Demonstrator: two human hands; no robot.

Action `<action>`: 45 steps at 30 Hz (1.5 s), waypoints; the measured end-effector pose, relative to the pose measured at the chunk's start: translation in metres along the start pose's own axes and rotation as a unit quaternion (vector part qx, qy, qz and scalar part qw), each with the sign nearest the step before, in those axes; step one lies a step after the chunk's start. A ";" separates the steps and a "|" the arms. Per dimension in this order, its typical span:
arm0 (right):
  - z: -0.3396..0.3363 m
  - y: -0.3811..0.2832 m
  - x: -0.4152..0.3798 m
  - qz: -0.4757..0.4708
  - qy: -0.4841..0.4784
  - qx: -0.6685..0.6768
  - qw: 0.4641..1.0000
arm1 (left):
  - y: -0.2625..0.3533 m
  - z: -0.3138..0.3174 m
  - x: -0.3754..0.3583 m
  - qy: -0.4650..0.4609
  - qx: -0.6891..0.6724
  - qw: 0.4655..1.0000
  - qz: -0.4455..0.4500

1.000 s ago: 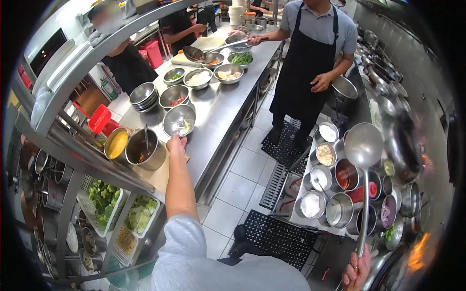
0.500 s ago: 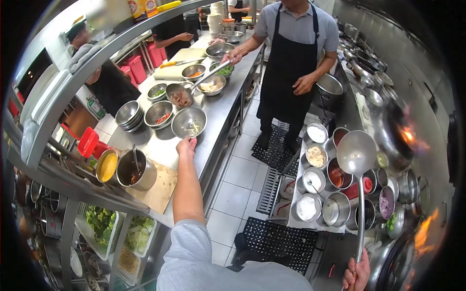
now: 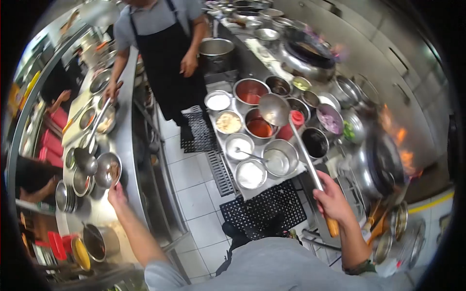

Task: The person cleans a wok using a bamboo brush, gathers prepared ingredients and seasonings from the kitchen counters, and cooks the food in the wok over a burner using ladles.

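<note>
My left hand [image 3: 116,193] grips the near rim of a steel bowl [image 3: 108,169] with some food in it, on the long steel counter [image 3: 125,131] at my left. My right hand [image 3: 332,200] is closed around the handle of a long steel ladle [image 3: 274,109]. Its bowl hangs over a container of red sauce [image 3: 260,126] among the seasoning containers. A person in a black apron [image 3: 170,63] stands ahead and holds another ladle [image 3: 87,160] down next to my bowl.
Several steel seasoning pots [image 3: 251,173] sit on a stand at centre. Woks [image 3: 381,169] line the right wall, with flames [image 3: 395,138] beside the nearest one. More bowls [image 3: 65,194] and a pot [image 3: 99,241] stand on the counter. Black floor mats [image 3: 264,208] cover the tiled aisle.
The view has swung to the right. My right hand has brought the ladle from upright down over the seasoning pots. The other person's ladle has come closer to my bowl.
</note>
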State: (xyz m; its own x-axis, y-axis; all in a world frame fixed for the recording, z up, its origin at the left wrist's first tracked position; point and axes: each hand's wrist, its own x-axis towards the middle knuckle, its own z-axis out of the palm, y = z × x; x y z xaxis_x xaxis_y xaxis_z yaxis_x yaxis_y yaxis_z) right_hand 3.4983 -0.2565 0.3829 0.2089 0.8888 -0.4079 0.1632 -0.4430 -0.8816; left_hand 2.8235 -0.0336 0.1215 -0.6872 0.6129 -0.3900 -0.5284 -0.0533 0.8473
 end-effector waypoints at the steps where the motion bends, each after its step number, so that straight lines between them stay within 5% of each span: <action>1: 0.001 0.005 0.007 0.005 0.002 -0.011 1.000 | 0.003 0.002 -0.009 0.007 0.001 1.000 -0.016; 10: 0.014 0.010 0.061 0.061 -0.022 -0.097 0.993 | 0.007 0.043 -0.156 -0.059 0.084 0.995 -0.015; 16: -0.002 0.016 0.065 0.075 -0.071 0.081 0.991 | -0.024 0.085 -0.197 -0.186 0.141 0.972 -0.042; 22: -0.027 0.026 0.023 0.060 -0.112 0.423 0.897 | -0.057 0.213 -0.271 -0.286 0.216 0.933 -0.011; 24: -0.041 0.033 0.013 0.021 -0.199 0.574 0.794 | -0.070 0.264 -0.308 -0.349 0.219 0.911 -0.005; 26: -0.059 0.033 0.003 -0.013 -0.207 0.594 0.777 | -0.083 0.314 -0.357 -0.417 0.240 0.877 0.001; 30: -0.114 0.032 -0.025 -0.102 -0.124 0.503 0.849 | -0.118 0.395 -0.479 -0.546 0.234 0.800 -0.089; 33: -0.171 0.051 -0.047 -0.097 0.052 0.208 0.972 | -0.160 0.436 -0.572 -0.617 0.246 0.722 -0.194; 34: -0.191 0.064 -0.054 -0.099 0.072 0.215 0.969 | -0.176 0.446 -0.605 -0.634 0.260 0.700 -0.201; 36: -0.226 0.095 -0.068 -0.164 0.245 -0.036 0.955 | -0.213 0.466 -0.671 -0.661 0.274 0.661 -0.227; 38: -0.264 0.113 -0.099 -0.128 0.297 -0.062 0.944 | -0.260 0.485 -0.726 -0.701 0.285 0.619 -0.210; 40: -0.298 0.134 -0.129 -0.154 0.375 -0.139 0.903 | -0.300 0.499 -0.783 -0.737 0.299 0.587 -0.148; 41: -0.312 0.133 -0.151 -0.084 0.386 -0.143 0.907 | -0.322 0.504 -0.807 -0.763 0.284 0.573 -0.097; 44: -0.343 0.160 -0.191 -0.023 0.446 -0.221 0.867 | -0.361 0.515 -0.871 -0.761 0.331 0.454 0.324; 45: -0.349 0.170 -0.197 -0.056 0.474 -0.258 0.840 | -0.371 0.515 -0.888 -0.773 0.327 0.441 0.320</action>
State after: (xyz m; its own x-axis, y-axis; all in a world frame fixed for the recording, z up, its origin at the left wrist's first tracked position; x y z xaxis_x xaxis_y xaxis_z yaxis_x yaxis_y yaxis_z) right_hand 3.8213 -0.5480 0.3960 0.7988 0.5434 0.2582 0.5777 -0.5729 -0.5813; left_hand 3.8867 -0.1519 0.3397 0.8352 0.4695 0.2864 0.1308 -0.6754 0.7258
